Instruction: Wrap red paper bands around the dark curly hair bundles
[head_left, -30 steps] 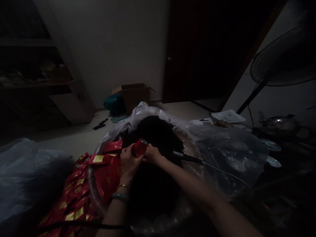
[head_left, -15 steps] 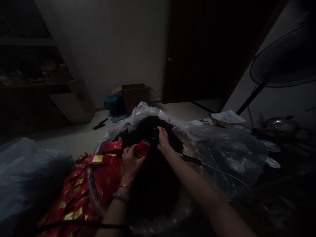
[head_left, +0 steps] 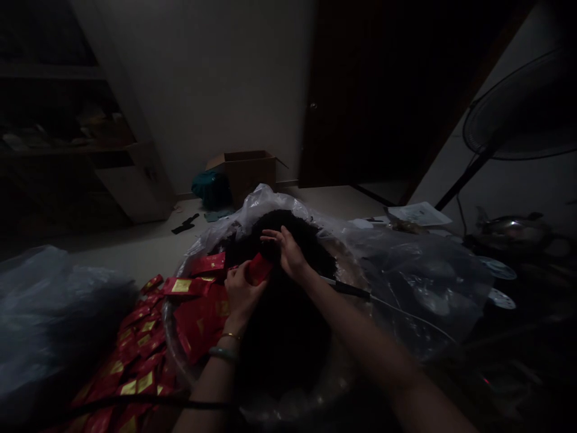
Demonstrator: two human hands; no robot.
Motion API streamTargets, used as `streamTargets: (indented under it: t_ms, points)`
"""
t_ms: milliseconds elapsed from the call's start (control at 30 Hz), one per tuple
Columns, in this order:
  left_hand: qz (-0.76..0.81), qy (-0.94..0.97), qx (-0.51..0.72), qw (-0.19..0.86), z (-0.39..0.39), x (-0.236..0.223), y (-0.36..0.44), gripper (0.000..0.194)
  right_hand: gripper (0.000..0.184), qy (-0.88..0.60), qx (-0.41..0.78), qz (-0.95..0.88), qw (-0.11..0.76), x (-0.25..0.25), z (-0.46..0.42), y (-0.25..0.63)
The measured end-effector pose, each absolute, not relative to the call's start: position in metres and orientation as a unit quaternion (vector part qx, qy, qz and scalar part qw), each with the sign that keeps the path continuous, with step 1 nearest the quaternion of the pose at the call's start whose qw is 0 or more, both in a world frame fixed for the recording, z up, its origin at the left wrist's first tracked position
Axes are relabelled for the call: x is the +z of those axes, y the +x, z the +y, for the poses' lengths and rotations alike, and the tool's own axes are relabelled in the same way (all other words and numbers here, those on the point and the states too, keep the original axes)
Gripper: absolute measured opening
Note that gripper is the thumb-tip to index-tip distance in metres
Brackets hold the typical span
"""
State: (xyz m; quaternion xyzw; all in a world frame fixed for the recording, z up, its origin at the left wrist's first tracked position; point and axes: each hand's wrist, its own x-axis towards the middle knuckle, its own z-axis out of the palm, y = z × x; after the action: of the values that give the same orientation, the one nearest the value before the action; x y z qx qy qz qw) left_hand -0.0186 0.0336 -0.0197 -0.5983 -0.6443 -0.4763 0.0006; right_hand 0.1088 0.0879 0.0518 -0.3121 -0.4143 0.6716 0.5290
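Dimly lit as the room is, the left hand [head_left: 241, 291] near the centre of the frame is plainly closed around a small red packet [head_left: 258, 268], holding it up over the heap of dark loose material [head_left: 279, 325] that fills the clear plastic bag [head_left: 406, 270]. Just right of the packet, the right hand [head_left: 291, 252] is spread, fingers [head_left: 270, 236] wide and gripping nothing, its palm resting low on the top of the dark heap; whether the fingertips press into it I cannot tell in this light. Hand and packet sit just beside each other, almost touching.

Towards the lower left of the frame lies a spill of red packets with gold labels [head_left: 144, 349], some resting against the bag's rim. A thin dark rod [head_left: 347, 288] pokes out of the heap to the right of the right forearm. Further back, upper centre, an open cardboard box [head_left: 246, 168] stands on the floor by the wall, and a standing fan [head_left: 518, 114] fills the upper right.
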Motion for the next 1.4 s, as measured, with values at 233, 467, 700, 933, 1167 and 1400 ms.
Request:
streamTargets:
  t_ms: [233,467,700,933,1167,1400]
  points:
    - [-0.644,-0.586,-0.491,0.017,0.035,-0.021,-0.020,0.051,0.034,-0.385,0.567,-0.566,0.458,0.055,0.081,0.131]
    - [-0.606,-0.588,-0.534,-0.045,0.035,-0.028,-0.019,0.050,0.042,-0.355,0.404,-0.729,0.423,0.058,0.071,0.121]
    - [-0.604,-0.544,-0.572,-0.109,0.032,-0.026,-0.018,0.055,0.024,-0.370,0.255,-0.768,0.456,0.066,0.062,0.124]
    - [-0.589,-0.550,-0.572,-0.152,0.030,-0.023,-0.011,0.067,0.008,-0.341,0.224,-0.869,0.281,0.055,0.062,0.126]
    - [-0.481,-0.577,-0.490,-0.442,0.033,-0.009,-0.012,0.043,0.017,-0.329,0.250,-0.862,0.293,0.072,0.065,0.149]
    - [-0.410,-0.538,-0.477,-0.561,0.021,-0.004,-0.005,0.059,0.019,-0.301,0.382,-0.856,0.177,0.090,0.057,0.158]
